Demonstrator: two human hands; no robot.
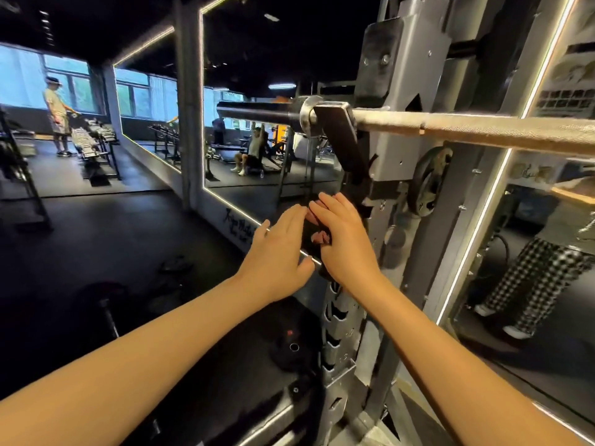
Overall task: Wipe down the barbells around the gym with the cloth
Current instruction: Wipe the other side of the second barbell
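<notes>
The two hands meet in front of the rack post point(396, 162), the left hand point(277, 255) just left of the right hand point(341, 239), with the cloth point(318, 238) tucked between them under the right palm. Above the hands the barbell point(467, 128) lies across a hook on the post and runs off to the right, a weight plate point(429, 181) hangs on the post just right of the hands, and a padded bench point(257, 365) sits below them. Behind and to the left of the hands stands a wall mirror point(257, 75), and well off to the left a person point(58, 114) stands beside a dumbbell rack point(93, 143).
</notes>
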